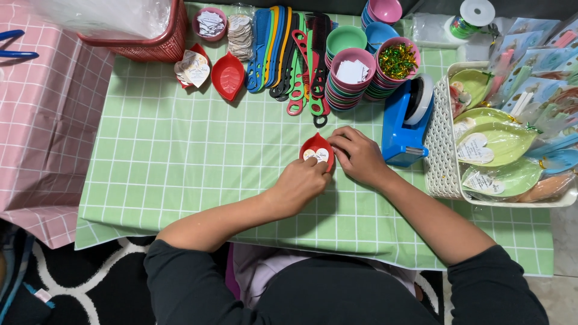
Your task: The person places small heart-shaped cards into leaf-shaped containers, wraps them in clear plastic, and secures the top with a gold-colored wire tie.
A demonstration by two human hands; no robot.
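Observation:
A small red leaf-shaped dish sits in the middle of the green checked tablecloth, with a white heart-shaped paper tag lying in it. My left hand presses its fingertips on the tag and the near rim of the dish. Beside it, my right hand grips the dish's right edge with curled fingers. Both forearms reach in from the bottom in black sleeves.
A blue tape dispenser stands just right of my right hand. Behind are stacked coloured bowls, a row of combs, another red leaf dish and a red basket. A white tray of wrapped green dishes lies at right.

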